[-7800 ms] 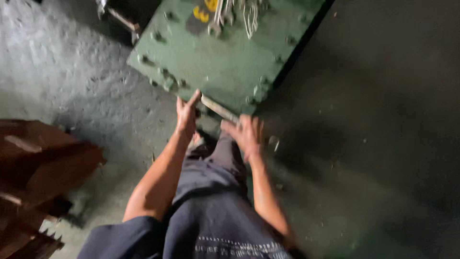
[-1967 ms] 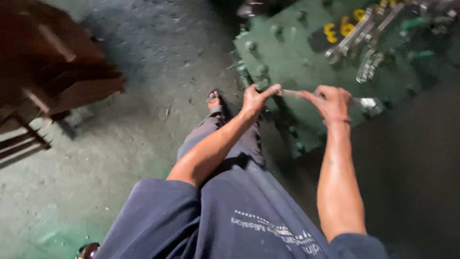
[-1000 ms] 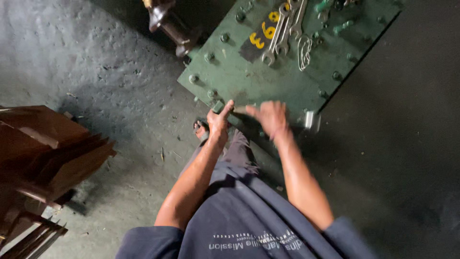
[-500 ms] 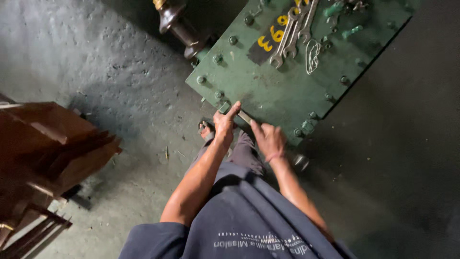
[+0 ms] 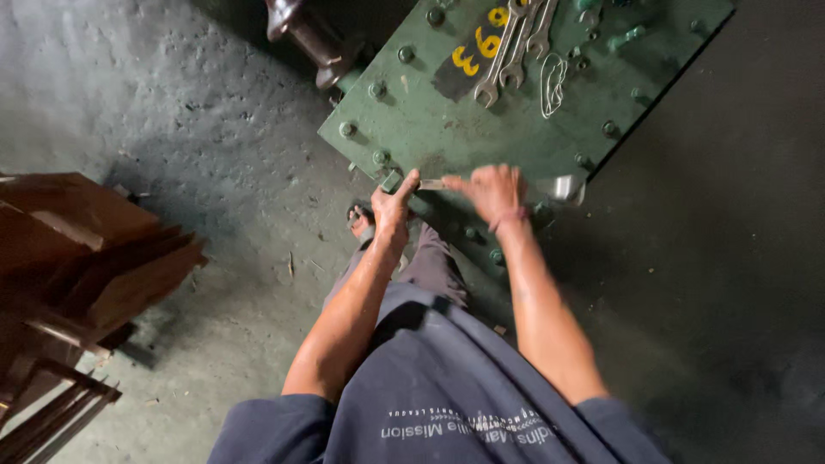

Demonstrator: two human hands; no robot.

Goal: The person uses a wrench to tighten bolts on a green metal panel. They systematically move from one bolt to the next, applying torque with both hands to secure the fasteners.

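While the left hand [image 5: 394, 202] presses on a bolt [image 5: 391, 181] at the green metal lid's [image 5: 447, 129] near edge, fingers not clenched, the right hand [image 5: 491, 191] at its 3 o'clock grips a wrench [image 5: 432, 184] w/ the head toward that bolt. Spare wrenches [image 5: 514, 47] lie at 12 o'clock.

Bare floor [image 5: 172, 112] open at 9 o'clock of green lid [image 5: 447, 129]; bolts [image 5: 347, 130] stud lid edge; wrenches [image 5: 507, 51] at 12; wood stack [image 5: 77, 275] blocks 8 o'clock.
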